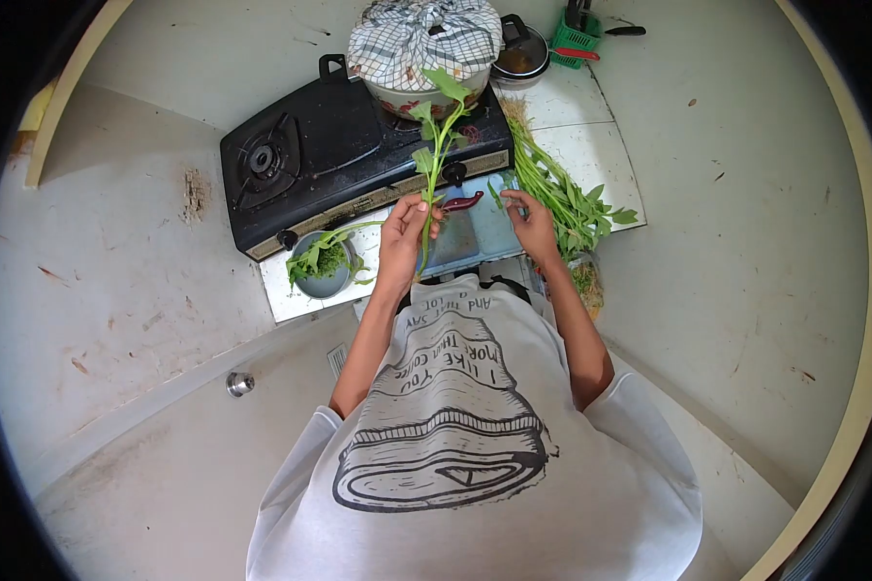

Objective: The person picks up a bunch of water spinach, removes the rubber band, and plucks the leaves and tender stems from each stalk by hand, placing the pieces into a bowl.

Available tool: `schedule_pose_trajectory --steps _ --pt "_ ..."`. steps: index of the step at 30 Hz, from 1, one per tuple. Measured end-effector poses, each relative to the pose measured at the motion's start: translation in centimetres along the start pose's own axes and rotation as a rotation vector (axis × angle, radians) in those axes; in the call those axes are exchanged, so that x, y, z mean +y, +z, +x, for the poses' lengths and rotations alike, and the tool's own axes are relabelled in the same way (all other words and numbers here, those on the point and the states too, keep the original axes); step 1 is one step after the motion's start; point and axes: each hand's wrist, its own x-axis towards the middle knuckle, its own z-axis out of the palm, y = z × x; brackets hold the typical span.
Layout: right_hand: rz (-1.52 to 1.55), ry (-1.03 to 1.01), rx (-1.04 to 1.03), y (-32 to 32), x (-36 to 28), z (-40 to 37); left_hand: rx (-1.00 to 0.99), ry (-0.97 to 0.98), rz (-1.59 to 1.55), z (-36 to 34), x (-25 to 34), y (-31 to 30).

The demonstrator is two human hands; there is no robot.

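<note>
My left hand [407,237] is closed round the stem of a leafy green sprig [436,145], which stands upright in front of the stove. My right hand [531,228] is raised to its right, with thumb and fingers pinched at a small green leaf [495,196]. Beneath both hands lies a light-blue tray or board [499,240]. A tool with a dark red handle [463,201] rests on it, partly hidden by my left hand. Left of my left hand, a grey bowl [322,287] holds small green pieces, with leaves and stems over its rim.
A black two-burner stove [344,145] spans the back, bearing a cloth-covered pot [421,97]. A lidded pan [521,60] and a green basket [574,41] with knives stand back right. A bundle of leafy stems [562,189] lies right, above a plastic bag [586,281].
</note>
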Motion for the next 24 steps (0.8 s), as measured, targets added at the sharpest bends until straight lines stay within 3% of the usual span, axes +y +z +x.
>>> schedule_pose_trajectory --steps 6,10,16,24 --pt "-0.213 -0.044 -0.186 1.1 5.9 -0.6 -0.007 0.008 0.033 0.2 0.3 -0.1" --pt "-0.158 -0.052 -0.109 0.6 1.6 -1.0 -0.003 0.005 0.095 0.1 1.1 -0.1" --pt "0.141 -0.303 -0.026 -0.8 -12.0 -0.8 -0.019 0.000 0.174 0.0 1.2 0.1" --pt "0.318 -0.094 -0.101 2.4 -14.0 -0.8 -0.042 0.001 0.238 -0.4 1.7 0.7"
